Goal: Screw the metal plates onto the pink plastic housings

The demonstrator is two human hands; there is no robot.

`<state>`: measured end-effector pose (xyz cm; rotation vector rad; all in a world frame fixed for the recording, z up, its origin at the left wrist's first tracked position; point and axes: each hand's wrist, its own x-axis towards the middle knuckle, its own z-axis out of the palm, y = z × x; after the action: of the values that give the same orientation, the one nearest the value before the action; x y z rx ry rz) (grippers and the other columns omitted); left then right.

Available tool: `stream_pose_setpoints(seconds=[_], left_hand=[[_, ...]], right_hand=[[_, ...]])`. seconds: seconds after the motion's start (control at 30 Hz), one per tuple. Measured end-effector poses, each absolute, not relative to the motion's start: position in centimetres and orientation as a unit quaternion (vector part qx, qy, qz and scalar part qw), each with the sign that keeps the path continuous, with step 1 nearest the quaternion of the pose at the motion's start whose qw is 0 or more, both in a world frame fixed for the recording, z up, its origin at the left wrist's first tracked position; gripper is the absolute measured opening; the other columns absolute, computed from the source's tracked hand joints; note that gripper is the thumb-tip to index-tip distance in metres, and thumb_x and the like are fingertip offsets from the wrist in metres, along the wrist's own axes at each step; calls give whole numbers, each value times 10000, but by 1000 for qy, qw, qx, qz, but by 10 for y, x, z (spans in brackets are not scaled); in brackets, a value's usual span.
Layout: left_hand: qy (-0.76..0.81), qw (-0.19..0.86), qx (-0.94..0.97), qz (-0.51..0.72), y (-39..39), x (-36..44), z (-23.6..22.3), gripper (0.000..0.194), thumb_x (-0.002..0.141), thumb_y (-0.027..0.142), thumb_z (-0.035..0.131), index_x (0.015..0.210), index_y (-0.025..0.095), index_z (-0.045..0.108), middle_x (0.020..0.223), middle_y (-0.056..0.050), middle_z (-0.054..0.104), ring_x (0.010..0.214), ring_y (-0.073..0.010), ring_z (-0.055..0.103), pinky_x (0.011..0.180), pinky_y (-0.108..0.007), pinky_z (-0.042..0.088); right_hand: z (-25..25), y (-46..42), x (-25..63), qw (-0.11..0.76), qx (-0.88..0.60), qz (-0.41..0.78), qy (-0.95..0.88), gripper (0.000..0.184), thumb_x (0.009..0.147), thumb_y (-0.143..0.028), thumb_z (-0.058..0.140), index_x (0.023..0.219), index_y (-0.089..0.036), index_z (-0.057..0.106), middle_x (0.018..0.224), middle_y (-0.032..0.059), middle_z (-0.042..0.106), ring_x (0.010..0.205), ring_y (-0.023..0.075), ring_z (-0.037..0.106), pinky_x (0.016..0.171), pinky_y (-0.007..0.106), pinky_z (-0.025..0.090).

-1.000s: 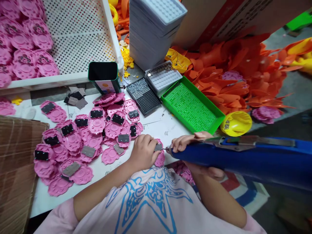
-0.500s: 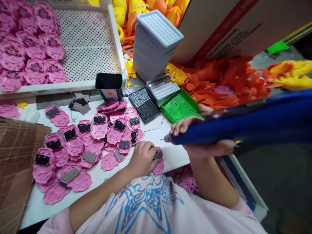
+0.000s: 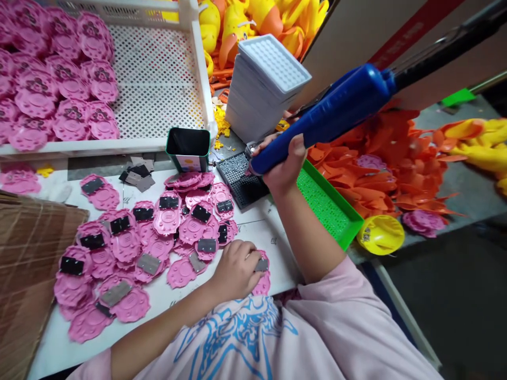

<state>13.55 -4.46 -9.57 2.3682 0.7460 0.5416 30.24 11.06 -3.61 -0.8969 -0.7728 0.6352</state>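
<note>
My left hand (image 3: 236, 268) rests on the white work surface, its fingers closed on the left edge of a pink plastic part (image 3: 262, 285) that carries a small grey plate. In my right hand (image 3: 285, 163) is a blue electric screwdriver (image 3: 320, 119), slanting down to the left. Its tip is over or in a black screw tray (image 3: 249, 194); whether it touches a screw I cannot make out. A heap of similar pink plastic parts (image 3: 127, 240) lies left of my left hand, many bearing black or grey plates.
A dark green tin (image 3: 188, 150) and loose plates (image 3: 138, 173) lie behind the heap. A white perforated crate (image 3: 154, 79) holds stacked pink parts. White trays (image 3: 261, 89) form a tall stack. A green tray (image 3: 328, 211), orange pieces (image 3: 368, 174) and a yellow cup (image 3: 381, 235) lie right. A cardboard box (image 3: 35, 274) stands left.
My right hand has carried the screwdriver from the pink part up and forward to the black tray, its rear end now raised. My left hand has stayed on the pink part. The view has shifted slightly.
</note>
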Motion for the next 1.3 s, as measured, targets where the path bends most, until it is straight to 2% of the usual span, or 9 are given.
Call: stream_pose_setpoints(seconds=[0.27, 0.43, 0.6, 0.7, 0.77, 1.0, 1.13, 1.23, 1.3], left_hand=[[280, 289, 894, 196, -44, 136, -95, 249, 766, 307, 729, 942, 173, 614, 962, -79, 614, 865, -247, 529, 740, -383, 467], [285, 282, 894, 200, -45, 136, -94, 239, 774, 300, 719, 949, 172, 619, 1021, -100, 606, 900, -253, 532, 770, -387, 476], [278, 280, 897, 200, -43, 135, -94, 253, 792, 303, 702, 987, 162, 624, 1036, -108, 601, 928, -266, 528, 806, -398, 473], [275, 284, 899, 189, -42, 135, -93, 259, 806, 309, 688, 1009, 162, 622, 1028, -105, 607, 928, -268, 526, 797, -401, 468], [274, 289, 898, 186, -41, 135, -93, 253, 819, 317, 674, 1015, 166, 623, 1026, -107, 609, 931, -267, 526, 800, -405, 467], [269, 291, 896, 199, -41, 136, -93, 257, 810, 317, 675, 1006, 156, 631, 1008, -112, 617, 913, -268, 533, 793, -407, 473], [272, 302, 891, 200, -41, 135, -94, 272, 810, 316, 672, 1035, 170, 621, 1019, -107, 624, 923, -266, 537, 811, -416, 468], [276, 314, 884, 206, -42, 135, -94, 296, 801, 304, 683, 1044, 162, 592, 1018, -104, 630, 933, -268, 540, 822, -412, 462], [282, 321, 880, 208, -42, 136, -94, 317, 795, 300, 686, 1052, 159, 564, 997, -100, 633, 920, -268, 543, 808, -406, 461]], right_hand=[[-40, 115, 302, 760, -442, 263, -397, 464, 729, -713, 527, 672, -254, 495, 562, -58, 506, 409, 110, 536, 443, 285, 467], [-40, 117, 303, 774, -410, 274, -396, 420, 704, -653, 617, 605, -256, 520, 534, -45, 546, 410, 120, 550, 396, 276, 451], [-38, 124, 304, 753, -425, 303, -400, 410, 791, -636, 411, 678, -252, 498, 479, -110, 451, 411, 78, 585, 462, 225, 490], [-36, 123, 304, 777, -422, 296, -362, 464, 619, -712, 636, 676, -289, 454, 472, -90, 490, 421, 144, 584, 407, 288, 507], [-34, 121, 304, 775, -432, 295, -355, 526, 534, -752, 685, 680, -305, 449, 498, -57, 518, 464, 189, 596, 394, 335, 500], [-18, 102, 311, 781, -432, 302, -336, 478, 630, -746, 575, 636, -281, 470, 541, -35, 537, 423, 157, 541, 418, 326, 449], [1, 71, 314, 790, -411, 313, -330, 403, 674, -677, 575, 777, -287, 576, 514, -50, 550, 423, 147, 544, 413, 281, 423], [8, 35, 317, 766, -416, 362, -331, 513, 645, -705, 608, 963, -305, 645, 525, -54, 571, 436, 156, 552, 425, 291, 446], [7, 9, 319, 752, -408, 392, -339, 554, 608, -700, 671, 986, -295, 664, 552, -37, 608, 457, 176, 566, 443, 323, 479]])
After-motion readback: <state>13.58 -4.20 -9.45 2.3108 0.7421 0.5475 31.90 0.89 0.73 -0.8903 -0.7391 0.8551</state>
